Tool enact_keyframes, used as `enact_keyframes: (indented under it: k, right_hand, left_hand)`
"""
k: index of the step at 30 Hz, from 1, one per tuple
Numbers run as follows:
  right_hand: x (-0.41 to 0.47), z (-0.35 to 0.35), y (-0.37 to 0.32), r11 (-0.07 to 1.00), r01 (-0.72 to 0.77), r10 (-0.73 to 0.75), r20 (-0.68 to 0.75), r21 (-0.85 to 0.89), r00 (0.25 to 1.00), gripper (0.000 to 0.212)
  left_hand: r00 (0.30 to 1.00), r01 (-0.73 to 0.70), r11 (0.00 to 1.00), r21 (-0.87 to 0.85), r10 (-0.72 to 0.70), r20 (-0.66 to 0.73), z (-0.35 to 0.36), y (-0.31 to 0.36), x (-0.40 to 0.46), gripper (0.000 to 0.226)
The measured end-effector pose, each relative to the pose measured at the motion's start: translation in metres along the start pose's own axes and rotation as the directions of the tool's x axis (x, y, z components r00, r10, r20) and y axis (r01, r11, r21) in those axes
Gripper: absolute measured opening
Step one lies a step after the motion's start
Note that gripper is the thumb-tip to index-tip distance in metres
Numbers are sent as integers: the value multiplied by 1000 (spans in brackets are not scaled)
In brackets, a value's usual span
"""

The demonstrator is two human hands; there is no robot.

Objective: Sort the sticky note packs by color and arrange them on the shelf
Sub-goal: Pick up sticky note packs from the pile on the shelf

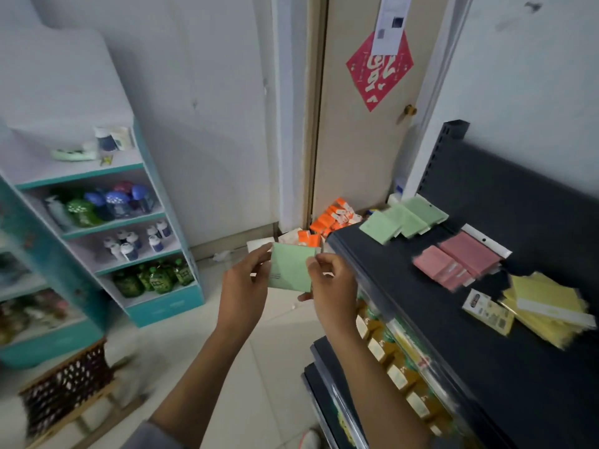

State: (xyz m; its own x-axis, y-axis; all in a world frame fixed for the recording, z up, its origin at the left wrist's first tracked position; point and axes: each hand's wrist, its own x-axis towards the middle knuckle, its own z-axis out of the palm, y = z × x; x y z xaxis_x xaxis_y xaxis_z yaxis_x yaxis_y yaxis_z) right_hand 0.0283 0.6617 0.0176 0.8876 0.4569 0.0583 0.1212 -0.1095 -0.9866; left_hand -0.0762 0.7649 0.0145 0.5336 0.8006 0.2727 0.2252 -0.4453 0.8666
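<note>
We hold a green pack [290, 269] in front of us, off the shelf [486, 335], left hand [244, 283] pinching its left edge and right hand [330, 286] its right. By our reckoning it goes next with the green packs [405, 218] at the shelf's far end, needing a reach rightward. Pink packs [460, 259] and yellow packs [547, 306] lie nearer. Beyond stand a door [363, 140], orange boxes [334, 218] on the floor, and a teal rack [136, 228].

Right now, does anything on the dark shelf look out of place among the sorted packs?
Yes. A small white carded item lies against the yellow packs, unlike any colour group. The green packs and pink packs look grouped, though loosely fanned.
</note>
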Motion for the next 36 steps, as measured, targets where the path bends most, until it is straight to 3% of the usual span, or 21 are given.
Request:
enact_keyframes:
  k: [8, 13, 22, 29, 36]
  right_hand:
    - [68, 50, 3, 994, -49, 44, 57, 96, 997, 24]
    - [125, 67, -3, 982, -82, 76, 43, 169, 996, 14]
    - [197, 56, -2, 960, -177, 180, 5, 217, 984, 17]
    - [228, 7, 5, 964, -170, 210, -196, 204, 958, 16]
    - [255, -62, 34, 985, -160, 171, -514, 64, 841, 14]
  left_hand:
    - [999, 7, 996, 84, -4, -37, -2, -21, 77, 40]
    - [1000, -13, 991, 131, 14, -8, 11, -25, 137, 44]
    - [998, -63, 998, 8, 63, 20, 57, -9, 204, 29]
    - [976, -86, 990, -111, 106, 188, 123, 6, 232, 25]
    - [873, -136, 951, -276, 247, 421, 212, 30, 245, 34]
